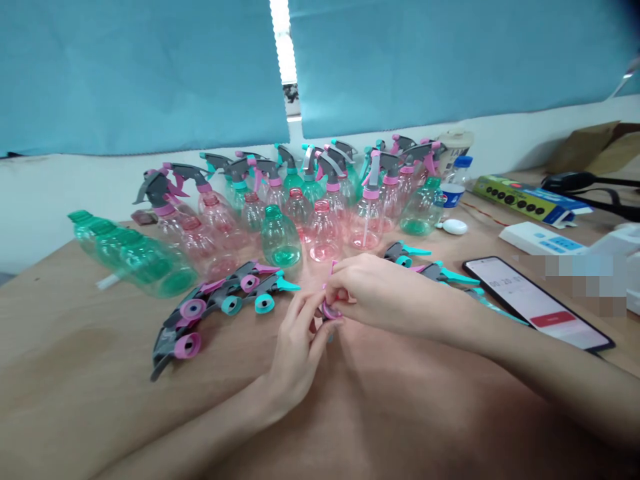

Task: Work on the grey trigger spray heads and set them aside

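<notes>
My left hand [299,347] is closed around a pink-and-grey spray head [331,311], mostly covered by my fingers. My right hand [367,287] pinches at the same spray head's pink collar from above; whether it also holds a small part is hidden. Left of my hands lie several loose spray heads [231,293] in grey with pink or teal collars. More loose spray heads [440,273] lie by my right forearm. Just beyond my hands stand an uncapped pink bottle [325,233] and an uncapped green bottle [281,240].
Bottles with spray heads [370,207] crowd the back of the wooden table [90,400]. Green bottles [145,257] lie tilted in a row at left. At right are a phone [540,303] showing a timer, a power strip [543,239], a long box [530,200] and a drink bottle [456,183].
</notes>
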